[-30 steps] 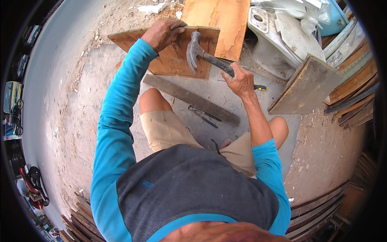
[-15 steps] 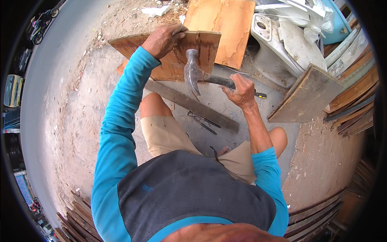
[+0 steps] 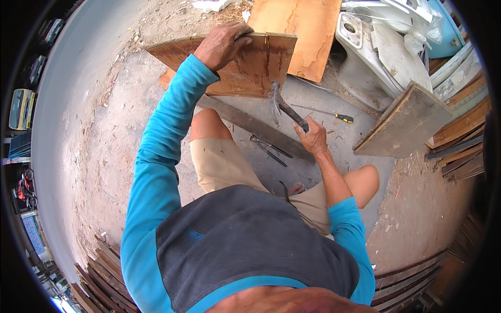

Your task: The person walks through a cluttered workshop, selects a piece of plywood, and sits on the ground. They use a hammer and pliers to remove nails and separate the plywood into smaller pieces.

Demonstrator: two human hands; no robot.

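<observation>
My left hand (image 3: 222, 46) grips the upper edge of a brown wooden board (image 3: 248, 68), which stands tilted on edge in front of me. In my right hand (image 3: 313, 136) is a claw hammer (image 3: 276, 101), held by its dark handle. The hammer's head is up beside the board's lower right part, its claw hanging toward me. Under the board a long wooden plank (image 3: 255, 128) lies on the ground. A pair of pincers (image 3: 269, 148) with dark handles rests against the plank's near side. To the right lies a screwdriver (image 3: 342, 118) with a yellow and black handle.
Another wooden panel (image 3: 404, 122) leans at the right. An orange-brown sheet (image 3: 297, 31) lies beyond the board. White ceramic pieces (image 3: 365, 60) and a blue tub (image 3: 446, 31) stand at the far right, near stacked timber (image 3: 464, 125). Slats (image 3: 102, 276) lie behind me on the left.
My right hand has drawn the hammer down toward me, away from the board's face. The screwdriver's shaft now shows. My left hand keeps its hold on the board.
</observation>
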